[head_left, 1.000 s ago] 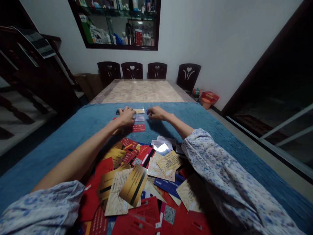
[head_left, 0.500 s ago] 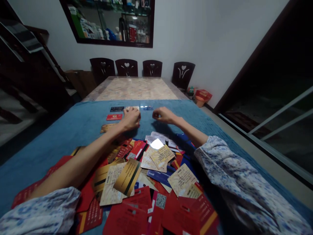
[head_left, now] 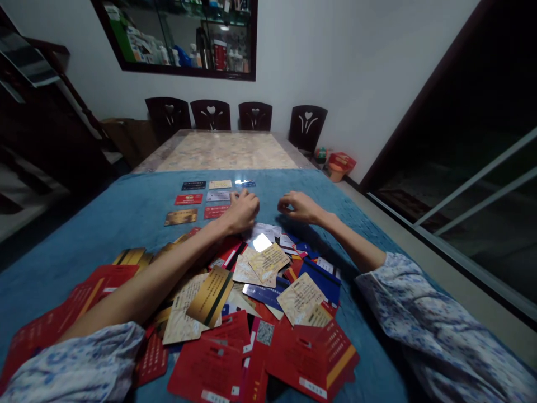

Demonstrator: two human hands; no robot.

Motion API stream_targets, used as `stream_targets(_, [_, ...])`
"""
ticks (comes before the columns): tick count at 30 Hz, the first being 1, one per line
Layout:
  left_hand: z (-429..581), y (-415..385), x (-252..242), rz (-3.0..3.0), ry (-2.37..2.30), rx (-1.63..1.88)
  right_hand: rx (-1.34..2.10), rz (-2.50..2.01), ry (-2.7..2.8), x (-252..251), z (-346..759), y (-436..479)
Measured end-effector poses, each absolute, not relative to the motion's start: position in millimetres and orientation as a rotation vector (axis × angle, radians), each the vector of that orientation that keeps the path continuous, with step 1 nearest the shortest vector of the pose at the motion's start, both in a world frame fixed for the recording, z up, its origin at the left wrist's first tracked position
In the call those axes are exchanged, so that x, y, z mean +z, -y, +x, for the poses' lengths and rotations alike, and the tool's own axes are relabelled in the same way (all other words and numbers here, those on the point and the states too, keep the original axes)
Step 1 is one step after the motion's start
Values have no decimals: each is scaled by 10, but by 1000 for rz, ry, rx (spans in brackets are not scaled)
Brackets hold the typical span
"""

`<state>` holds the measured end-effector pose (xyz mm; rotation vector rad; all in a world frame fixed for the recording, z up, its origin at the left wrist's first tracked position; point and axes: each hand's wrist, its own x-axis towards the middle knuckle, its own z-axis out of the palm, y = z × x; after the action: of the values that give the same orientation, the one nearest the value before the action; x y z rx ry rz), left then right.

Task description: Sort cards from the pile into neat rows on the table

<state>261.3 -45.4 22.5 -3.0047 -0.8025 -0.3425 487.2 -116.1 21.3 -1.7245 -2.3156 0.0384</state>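
Note:
My left hand (head_left: 245,210) is just right of the laid-out cards, its fingers curled downward; what they hold, if anything, is hidden. Beside it lie a silver card (head_left: 218,196) and a red card (head_left: 215,212), the red one partly behind the hand. To the right, my right hand (head_left: 300,206) hovers over the blue cloth with fingers curled in toward the thumb, and no card shows in it. Other cards in the rows are a black card (head_left: 193,185), a cream card (head_left: 220,184), a blue card (head_left: 245,183), a red card with a gold emblem (head_left: 188,199) and a gold-brown card (head_left: 180,216).
A heap of mixed cards (head_left: 260,295) spreads across the near side, partly under my left forearm. The blue cloth (head_left: 138,207) covers the near part of the marble-patterned table (head_left: 230,151). Dark chairs (head_left: 210,115) stand along the far end.
My left hand has moved right, uncovering the silver card and most of the red card in the middle column. My right hand has shifted right. The view has turned slightly.

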Motion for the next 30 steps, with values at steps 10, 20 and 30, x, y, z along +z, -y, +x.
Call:
stream_targets(10, [2905, 797, 218, -3070, 606, -311, 82, -1698, 2278, 133, 5237, 1534])
stream_targets(20, [3151, 1093, 189, -3137, 373, -219, 283, -1663, 2336, 143, 5408, 1754])
stream_targets(30, [3262, 1181, 125, -3124, 344, -140, 318, -1634, 2392, 70, 5470, 1770])
